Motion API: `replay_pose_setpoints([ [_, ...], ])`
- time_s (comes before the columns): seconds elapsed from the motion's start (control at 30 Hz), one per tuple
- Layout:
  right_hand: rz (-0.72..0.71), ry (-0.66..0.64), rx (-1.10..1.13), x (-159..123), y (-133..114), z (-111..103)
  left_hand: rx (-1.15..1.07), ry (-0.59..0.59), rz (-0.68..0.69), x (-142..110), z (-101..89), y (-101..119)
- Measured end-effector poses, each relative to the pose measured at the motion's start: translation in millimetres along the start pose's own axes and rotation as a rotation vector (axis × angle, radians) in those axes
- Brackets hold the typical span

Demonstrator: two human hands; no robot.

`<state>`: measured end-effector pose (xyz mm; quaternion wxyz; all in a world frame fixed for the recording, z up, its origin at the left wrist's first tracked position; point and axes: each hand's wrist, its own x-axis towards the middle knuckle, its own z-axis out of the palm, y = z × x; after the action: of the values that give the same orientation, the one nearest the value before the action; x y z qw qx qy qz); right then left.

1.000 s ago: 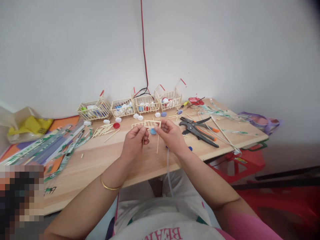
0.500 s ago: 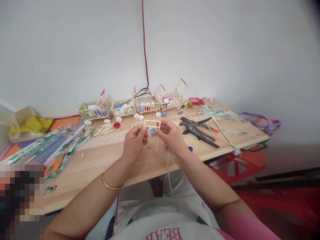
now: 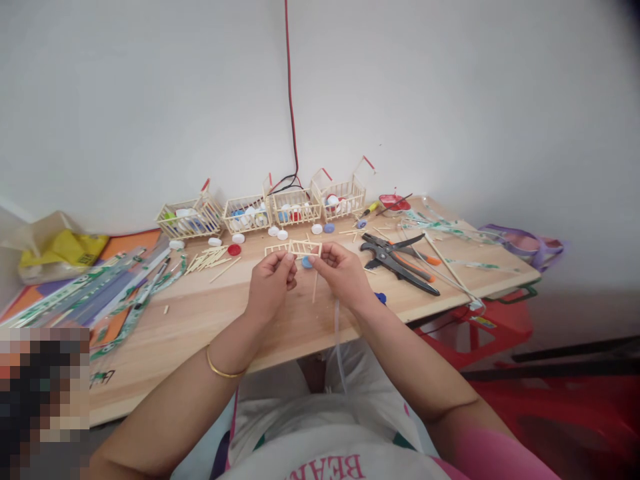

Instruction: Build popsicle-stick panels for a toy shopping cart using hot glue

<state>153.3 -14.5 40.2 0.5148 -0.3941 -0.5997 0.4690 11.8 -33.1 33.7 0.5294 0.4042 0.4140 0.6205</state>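
Observation:
In the head view, my right hand point(image 3: 341, 272) pinches the right end of a small ladder-like frame of thin wooden sticks point(image 3: 304, 247). My left hand point(image 3: 270, 283) is closed, thumb against forefinger, at the frame's left end. A second stick frame point(image 3: 276, 251) lies just beyond the left hand, partly hidden by it. Below the held frame is a light blue bottle cap point(image 3: 307, 263). A thin stick point(image 3: 315, 290) points down from near my right fingers; its upper end is hidden.
Several little stick carts point(image 3: 295, 207) with caps inside stand along the wall. Loose sticks point(image 3: 206, 260) and a red cap point(image 3: 234, 250) lie left. Black-and-orange pliers point(image 3: 395, 263) lie right. Plastic packaging point(image 3: 90, 287) covers the left side; a red stool point(image 3: 480, 333) stands below.
Both hands stay at the frame with almost the same grip. My left fingers have closed in slightly, and the frame's tilt has shifted a little.

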Motion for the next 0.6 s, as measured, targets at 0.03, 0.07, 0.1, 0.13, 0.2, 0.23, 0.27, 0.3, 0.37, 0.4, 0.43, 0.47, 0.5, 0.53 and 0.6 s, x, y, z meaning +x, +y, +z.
replay_pose_setpoints([
  [0.03, 0.003, -0.003, 0.001, 0.0, -0.4, 0.0, 0.003, 0.001, -0.001, 0.1, -0.1, -0.2],
  [0.07, 0.005, -0.005, 0.003, 0.1, -0.7, 0.0, 0.007, 0.003, -0.002, 0.2, -0.3, -0.4],
  [0.1, 0.007, -0.007, 0.004, 0.1, -1.0, 0.1, 0.012, 0.006, -0.002, 0.4, -0.5, -0.7],
  [0.13, 0.011, -0.007, 0.005, 0.2, -1.2, 0.2, 0.016, 0.009, -0.002, 0.7, -0.7, -1.0],
  [0.2, 0.023, -0.008, 0.010, 0.4, -1.6, 0.4, 0.023, 0.011, 0.000, 1.0, -1.2, -1.5],
  [0.23, 0.032, -0.009, 0.012, 0.4, -1.7, 0.5, 0.026, 0.011, 0.001, 1.1, -1.3, -1.6],
  [0.27, 0.040, -0.010, 0.013, 0.4, -1.9, 0.6, 0.028, 0.012, 0.002, 1.2, -1.3, -1.7],
  [0.3, 0.047, -0.013, 0.014, 0.3, -2.1, 0.8, 0.029, 0.015, 0.004, 1.2, -1.2, -1.7],
  [0.37, 0.052, -0.015, 0.016, 0.1, -2.7, 1.1, 0.030, 0.025, 0.009, 1.1, -1.0, -1.7],
  [0.4, 0.055, -0.015, 0.014, 0.0, -2.9, 1.4, 0.030, 0.030, 0.011, 1.2, -0.9, -1.7],
  [0.43, 0.059, -0.014, 0.013, -0.1, -3.0, 1.7, 0.030, 0.034, 0.013, 1.2, -0.9, -1.8],
  [0.47, 0.064, -0.014, 0.011, -0.1, -2.9, 2.1, 0.029, 0.035, 0.014, 1.4, -0.9, -1.9],
  [0.5, 0.068, -0.015, 0.010, -0.1, -2.6, 2.5, 0.027, 0.035, 0.013, 1.6, -1.0, -2.1],
  [0.53, 0.072, -0.015, 0.010, 0.1, -2.2, 2.9, 0.025, 0.036, 0.012, 1.8, -1.1, -2.3],
  [0.6, 0.071, -0.018, 0.018, 0.5, -1.1, 3.7, 0.020, 0.037, 0.008, 2.2, -1.5, -2.5],
])
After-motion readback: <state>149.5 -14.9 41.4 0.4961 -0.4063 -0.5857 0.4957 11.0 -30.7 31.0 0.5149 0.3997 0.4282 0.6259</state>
